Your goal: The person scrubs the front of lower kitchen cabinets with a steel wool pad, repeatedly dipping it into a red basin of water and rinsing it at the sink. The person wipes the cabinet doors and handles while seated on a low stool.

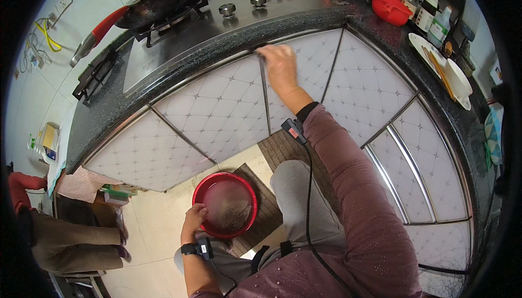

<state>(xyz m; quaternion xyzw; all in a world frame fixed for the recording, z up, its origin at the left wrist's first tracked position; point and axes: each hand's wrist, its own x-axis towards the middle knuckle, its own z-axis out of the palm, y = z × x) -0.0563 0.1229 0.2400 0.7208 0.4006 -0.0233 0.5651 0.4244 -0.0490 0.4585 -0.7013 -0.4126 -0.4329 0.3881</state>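
My right hand [280, 66] is raised to the top edge of a white patterned cabinet door [299, 59], just beneath the dark stone countertop. Its fingers are bent and blurred, and whether they hold anything cannot be told. Low on the left, my left hand [196, 215] rests at the rim of a red plastic basin [253, 216], its fingers bent over the edge. The basin stands on the floor, partly on a brown striped mat [265, 212], with cloudy water inside. Each wrist bears a strap with a small black device and a cable.
On the gas hob [179, 59] sits a lidded wok [163, 4], its red handle [108, 24] jutting left. A red plastic bowl [389, 10], bottles [440, 24] and an oval plate [420, 43] with chopsticks stand on the right counter. Another person [77, 241] stands at the left.
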